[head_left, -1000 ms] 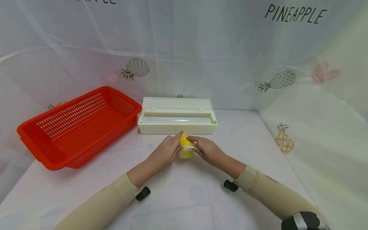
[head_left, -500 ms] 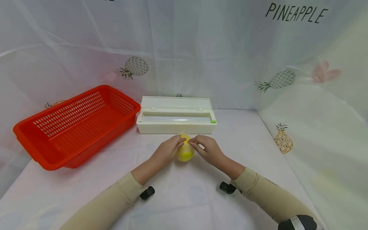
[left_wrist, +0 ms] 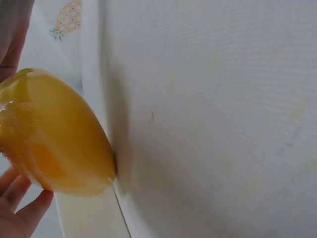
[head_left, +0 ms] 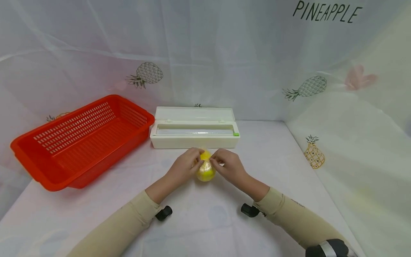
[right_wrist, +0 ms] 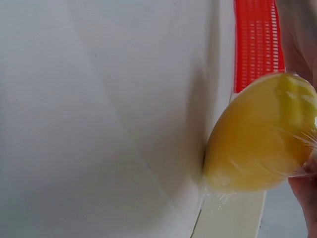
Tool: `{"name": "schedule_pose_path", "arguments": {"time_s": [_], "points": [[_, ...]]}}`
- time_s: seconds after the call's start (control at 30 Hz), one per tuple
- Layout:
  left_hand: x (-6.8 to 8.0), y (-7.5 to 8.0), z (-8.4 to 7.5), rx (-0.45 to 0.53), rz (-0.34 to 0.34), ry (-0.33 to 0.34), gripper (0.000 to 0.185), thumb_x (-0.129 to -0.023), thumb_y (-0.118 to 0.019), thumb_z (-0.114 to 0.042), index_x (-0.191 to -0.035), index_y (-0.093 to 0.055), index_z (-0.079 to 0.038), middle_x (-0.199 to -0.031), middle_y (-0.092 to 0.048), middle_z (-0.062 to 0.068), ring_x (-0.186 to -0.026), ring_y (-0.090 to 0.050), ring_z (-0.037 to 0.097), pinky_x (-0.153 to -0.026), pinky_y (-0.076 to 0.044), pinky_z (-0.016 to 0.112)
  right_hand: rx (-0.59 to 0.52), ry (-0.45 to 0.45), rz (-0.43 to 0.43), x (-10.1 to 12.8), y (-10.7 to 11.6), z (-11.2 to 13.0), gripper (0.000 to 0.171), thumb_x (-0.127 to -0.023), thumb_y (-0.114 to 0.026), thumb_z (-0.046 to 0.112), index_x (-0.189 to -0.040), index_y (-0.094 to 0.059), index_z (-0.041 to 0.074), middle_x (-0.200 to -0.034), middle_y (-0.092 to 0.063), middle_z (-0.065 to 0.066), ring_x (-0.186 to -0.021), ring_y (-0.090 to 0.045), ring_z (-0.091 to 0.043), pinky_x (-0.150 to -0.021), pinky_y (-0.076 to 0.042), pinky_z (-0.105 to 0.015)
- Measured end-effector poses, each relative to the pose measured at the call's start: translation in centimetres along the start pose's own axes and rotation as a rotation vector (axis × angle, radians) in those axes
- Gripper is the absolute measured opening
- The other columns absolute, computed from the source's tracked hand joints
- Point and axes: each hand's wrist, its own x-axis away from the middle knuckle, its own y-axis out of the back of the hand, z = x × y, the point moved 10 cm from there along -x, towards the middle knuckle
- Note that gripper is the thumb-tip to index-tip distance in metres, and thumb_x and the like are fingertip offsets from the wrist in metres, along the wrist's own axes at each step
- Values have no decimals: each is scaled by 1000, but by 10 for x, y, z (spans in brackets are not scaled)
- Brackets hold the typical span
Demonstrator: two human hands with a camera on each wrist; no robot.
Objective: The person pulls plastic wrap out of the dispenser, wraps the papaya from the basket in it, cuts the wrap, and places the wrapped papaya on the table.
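A yellow round fruit (head_left: pixel 205 170), wrapped in clear film, sits on the white tablecloth in front of the dispenser box. My left hand (head_left: pixel 186 166) and right hand (head_left: pixel 226 165) close on it from either side, fingertips pinching the film at its top. The left wrist view shows the fruit (left_wrist: pixel 54 136) large, shiny with film, with fingertips (left_wrist: pixel 17 210) below it. The right wrist view shows the fruit (right_wrist: pixel 260 141) resting on the cloth, film bunched at its base.
A white cling-film dispenser box (head_left: pixel 194 129) lies open just behind the hands. A red slotted basket (head_left: pixel 80 139) stands at the left, seen as a red strip (right_wrist: pixel 257 42) in the right wrist view. Pineapple-print cloth covers the table and walls.
Both hands have drawn closer over the top of the fruit, their fingertips now nearly meeting. The fruit stays in the same spot.
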Motion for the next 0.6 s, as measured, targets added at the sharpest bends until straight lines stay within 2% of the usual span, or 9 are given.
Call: {"name": "schedule_pose_path", "arguments": {"time_s": [0.1, 0.27, 0.33, 0.4, 0.47, 0.53, 0.6], "points": [[0, -5, 4, 56, 36, 27, 17, -92, -66, -7, -81, -54, -8, -127, -61, 12, -116, -54, 29, -97, -45, 41, -30, -79, 57, 1, -4, -11, 19, -83, -73, 0, -67, -64, 7, -87, -61, -1, -78, -58, -14, -68, -54, -24], [5, -11, 16, 133, 56, 66, 17, -91, -69, -7, -95, -53, -9, -129, -62, 6, -112, -54, 27, -94, -45, 42, -175, -269, 205, 6, -17, -41, 25, -87, -74, 9, -64, -62, 10, -93, -58, 0, -87, -55, -18, -69, -52, -26], [7, -15, 18, 130, 65, 40, 19, -90, -67, -2, -103, -54, -8, -129, -62, 5, -110, -53, 25, -93, -44, 41, -236, -351, 259, 9, -21, -55, 26, -87, -73, 12, -64, -63, 10, -91, -58, 0, -88, -54, -19, -69, -49, -28], [9, -18, 17, 105, 74, -17, 25, -89, -65, 5, -109, -57, -7, -129, -62, 4, -110, -51, 25, -94, -43, 40, -304, -434, 306, 13, -25, -69, 24, -88, -73, 14, -66, -64, 9, -90, -57, 0, -90, -52, -20, -71, -47, -30], [10, -20, 14, 74, 82, -57, 32, -87, -61, 10, -115, -60, -6, -127, -62, 5, -110, -50, 24, -95, -43, 40, -372, -475, 341, 15, -29, -77, 24, -88, -73, 13, -66, -64, 6, -88, -58, -1, -91, -52, -21, -74, -46, -31], [10, -20, 13, 73, 90, -55, 38, -87, -55, 11, -120, -62, -7, -124, -62, 3, -111, -50, 24, -98, -42, 40, -442, -509, 386, 18, -34, -81, 24, -88, -71, 12, -68, -63, 2, -87, -57, -2, -92, -51, -22, -77, -46, -32], [8, -20, 15, 102, 100, -11, 37, -90, -52, 6, -123, -62, -9, -123, -61, 2, -111, -50, 22, -98, -43, 40, -495, -548, 429, 22, -39, -84, 25, -89, -70, 13, -69, -63, 0, -87, -56, -2, -92, -51, -22, -76, -46, -31]]}}
